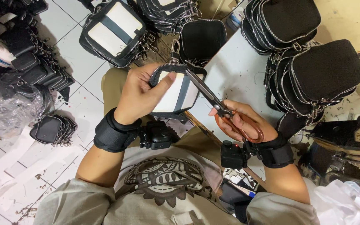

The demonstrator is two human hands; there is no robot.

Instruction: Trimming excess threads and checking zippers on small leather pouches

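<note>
My left hand (140, 93) grips a small black zip pouch (176, 93) with a white inner panel and a dark strap across it, thumb pressed on its front. My right hand (240, 121) holds orange-handled scissors (219, 106), fingers through the loops. The steel blades point up and left, and their tips lie at the pouch's top edge near the zip. Both wrists wear black straps, each with a small black camera.
A pale worktable (234, 68) carries stacks of finished black pouches (313, 71) on the right. More pouches (117, 29) lie on the tiled floor ahead, others (34, 62) at left beside crumpled clear plastic (9, 108). White paper scraps (13, 166) litter the floor.
</note>
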